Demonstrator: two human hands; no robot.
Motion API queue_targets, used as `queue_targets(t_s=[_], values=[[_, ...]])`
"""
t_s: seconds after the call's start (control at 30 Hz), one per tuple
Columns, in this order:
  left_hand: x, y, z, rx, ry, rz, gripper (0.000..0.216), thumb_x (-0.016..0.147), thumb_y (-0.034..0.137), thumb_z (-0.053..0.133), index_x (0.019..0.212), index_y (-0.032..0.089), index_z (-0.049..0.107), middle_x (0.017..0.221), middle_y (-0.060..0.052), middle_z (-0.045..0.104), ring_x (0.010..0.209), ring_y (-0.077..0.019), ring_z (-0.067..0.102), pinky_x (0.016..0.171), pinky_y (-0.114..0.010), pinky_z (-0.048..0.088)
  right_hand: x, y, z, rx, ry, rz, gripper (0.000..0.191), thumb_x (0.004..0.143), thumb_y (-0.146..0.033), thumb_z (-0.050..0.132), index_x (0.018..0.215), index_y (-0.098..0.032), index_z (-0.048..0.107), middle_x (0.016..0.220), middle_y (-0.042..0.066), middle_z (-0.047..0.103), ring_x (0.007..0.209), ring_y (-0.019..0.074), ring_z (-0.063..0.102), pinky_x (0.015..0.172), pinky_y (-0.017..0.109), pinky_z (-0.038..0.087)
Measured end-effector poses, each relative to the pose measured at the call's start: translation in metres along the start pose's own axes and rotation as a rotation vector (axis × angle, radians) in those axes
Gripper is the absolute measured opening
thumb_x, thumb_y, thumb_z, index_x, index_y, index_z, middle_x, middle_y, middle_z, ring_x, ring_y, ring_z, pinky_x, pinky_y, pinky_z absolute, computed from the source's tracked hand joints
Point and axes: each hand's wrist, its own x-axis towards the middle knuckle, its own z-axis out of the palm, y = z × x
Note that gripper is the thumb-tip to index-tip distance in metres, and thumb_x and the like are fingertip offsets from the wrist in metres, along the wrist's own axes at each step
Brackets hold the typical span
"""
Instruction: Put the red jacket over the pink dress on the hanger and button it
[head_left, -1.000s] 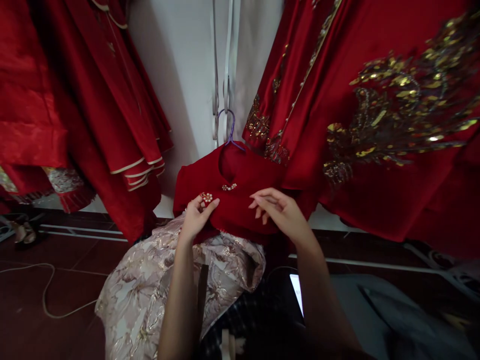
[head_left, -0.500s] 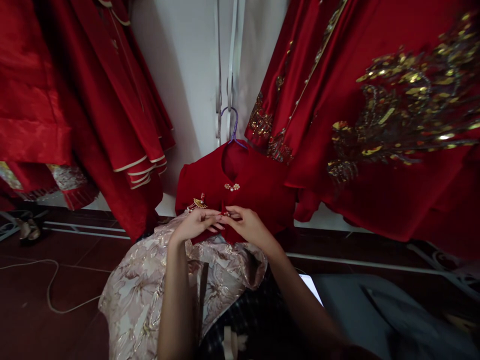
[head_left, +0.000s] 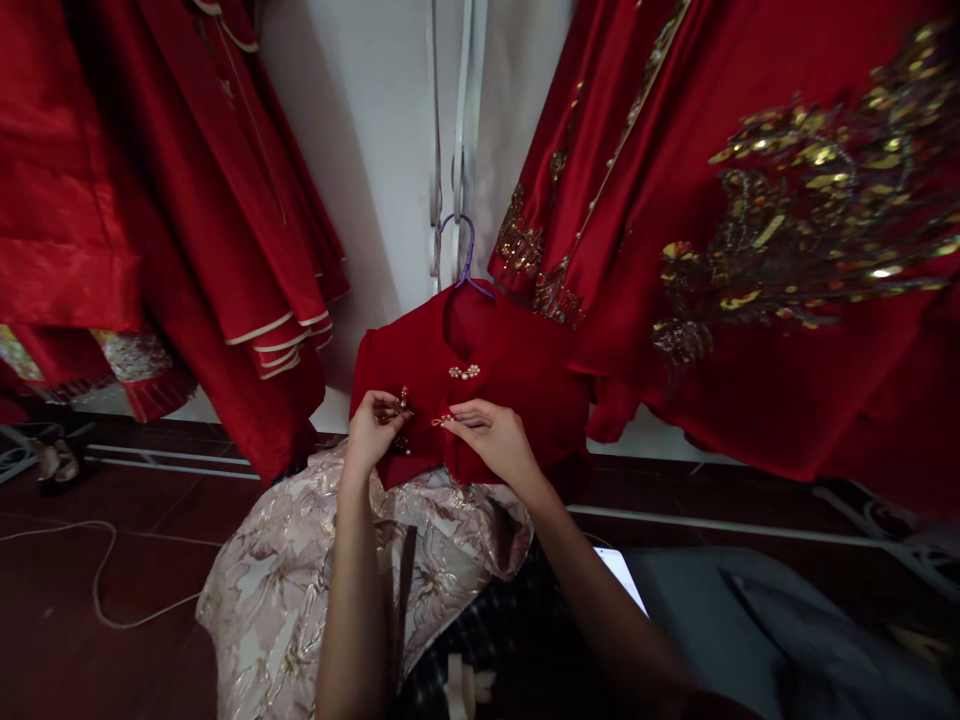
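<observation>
A small red top (head_left: 517, 365) hangs on a purple hanger (head_left: 466, 255) in front of me, above a pale floral brocade skirt (head_left: 300, 580). A pearl clasp (head_left: 464, 372) closes its collar. My left hand (head_left: 375, 432) pinches the fabric at the top's left front, next to a gold brooch-like ornament (head_left: 403, 402). My right hand (head_left: 491, 438) pinches a small pearl fastening on the front opening, just right of the left hand.
Long red garments (head_left: 187, 220) hang at the left. A red gown with gold sequin embroidery (head_left: 787, 230) hangs at the right. White wall rails (head_left: 450, 120) run behind. A cord (head_left: 97, 590) lies on the dark red floor. A lit screen (head_left: 622, 575) sits near my lap.
My right hand came in from the right and closed on the fastening. Then my hands drew slightly apart and rose a little on the front opening. The ornament shifted by my left fingers.
</observation>
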Motion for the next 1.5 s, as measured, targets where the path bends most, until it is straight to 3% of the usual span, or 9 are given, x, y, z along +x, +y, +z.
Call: queue_targets(t_s=[0.13, 0.47, 0.67, 0.9, 1.03, 1.17, 1.27, 1.37, 1.5], values=[[0.003, -0.007, 0.006, -0.211, -0.112, -0.053, 0.031, 0.059, 0.023, 0.070, 0.083, 0.015, 0.052, 0.077, -0.002, 0.063, 0.072, -0.0122, 0.063, 0.076, -0.030, 0.051, 0.009, 0.007, 0.012, 0.066, 0.007, -0.029, 0.028, 0.066, -0.036, 0.072, 0.085, -0.016, 0.067, 0.082, 0.007, 0.071, 0.075, 0.0181, 0.068, 0.074, 0.033, 0.055], [0.001, -0.001, 0.008, -0.276, -0.059, -0.149, 0.036, 0.059, 0.026, 0.075, 0.091, 0.011, 0.066, 0.092, -0.009, 0.071, 0.085, -0.0172, 0.066, 0.089, -0.035, 0.049, 0.043, 0.026, 0.049, -0.010, 0.099, -0.077, 0.022, 0.072, -0.033, 0.066, 0.087, -0.017, 0.067, 0.086, 0.006, 0.071, 0.075, 0.0152, 0.067, 0.073, 0.027, 0.054], [0.001, -0.004, 0.009, -0.274, 0.024, -0.154, 0.038, 0.057, 0.032, 0.076, 0.087, 0.010, 0.071, 0.089, -0.010, 0.072, 0.083, -0.0198, 0.067, 0.086, -0.035, 0.051, 0.040, 0.024, 0.053, -0.177, 0.148, -0.168, 0.013, 0.076, -0.027, 0.062, 0.085, -0.019, 0.065, 0.084, 0.003, 0.070, 0.072, 0.0135, 0.065, 0.071, 0.025, 0.052], [0.000, -0.008, 0.005, -0.252, -0.009, -0.168, 0.029, 0.060, 0.031, 0.074, 0.081, 0.012, 0.070, 0.083, -0.007, 0.072, 0.078, -0.0179, 0.066, 0.082, -0.032, 0.051, 0.040, 0.025, 0.055, -0.197, 0.167, -0.192, 0.013, 0.077, -0.025, 0.062, 0.087, -0.019, 0.065, 0.084, 0.003, 0.070, 0.072, 0.0136, 0.065, 0.070, 0.025, 0.053], [0.003, -0.010, 0.005, -0.229, -0.058, -0.117, 0.029, 0.062, 0.026, 0.071, 0.086, 0.010, 0.062, 0.082, -0.007, 0.068, 0.077, -0.0148, 0.064, 0.080, -0.031, 0.050, 0.042, 0.024, 0.046, -0.160, 0.069, -0.169, 0.016, 0.076, -0.025, 0.063, 0.090, -0.018, 0.068, 0.088, 0.005, 0.071, 0.075, 0.0149, 0.066, 0.074, 0.028, 0.054], [-0.001, -0.009, -0.004, 0.004, -0.126, -0.092, 0.038, 0.060, 0.014, 0.067, 0.095, 0.013, 0.053, 0.083, -0.004, 0.060, 0.074, -0.0119, 0.057, 0.072, -0.027, 0.049, 0.036, 0.015, 0.017, 0.010, -0.205, -0.045, 0.025, 0.079, -0.027, 0.059, 0.101, -0.019, 0.068, 0.099, 0.007, 0.070, 0.085, 0.0170, 0.067, 0.077, 0.032, 0.055], [-0.011, -0.001, -0.017, 0.374, -0.342, 0.024, 0.038, 0.058, 0.010, 0.065, 0.095, 0.018, 0.056, 0.091, -0.003, 0.053, 0.082, -0.0148, 0.052, 0.078, -0.030, 0.045, 0.022, 0.002, -0.010, 0.114, -0.282, 0.033, 0.027, 0.080, -0.031, 0.057, 0.102, -0.018, 0.066, 0.104, 0.009, 0.068, 0.084, 0.0168, 0.067, 0.073, 0.032, 0.057], [-0.019, 0.009, -0.022, 0.682, -0.500, 0.075, 0.037, 0.058, 0.009, 0.063, 0.092, 0.023, 0.063, 0.091, -0.003, 0.048, 0.095, -0.0204, 0.047, 0.090, -0.034, 0.038, 0.007, -0.010, -0.031, 0.038, -0.318, 0.074, 0.026, 0.081, -0.034, 0.056, 0.096, -0.017, 0.067, 0.090, 0.009, 0.070, 0.070, 0.0153, 0.067, 0.061, 0.029, 0.056], [-0.020, 0.008, -0.013, 0.858, -0.507, 0.028, 0.035, 0.063, 0.007, 0.057, 0.090, 0.026, 0.068, 0.092, -0.006, 0.046, 0.097, -0.0235, 0.043, 0.091, -0.035, 0.035, -0.005, -0.008, -0.041, -0.230, -0.393, 0.059, 0.021, 0.075, -0.032, 0.063, 0.089, -0.018, 0.070, 0.077, 0.006, 0.070, 0.069, 0.0157, 0.066, 0.059, 0.026, 0.052]])
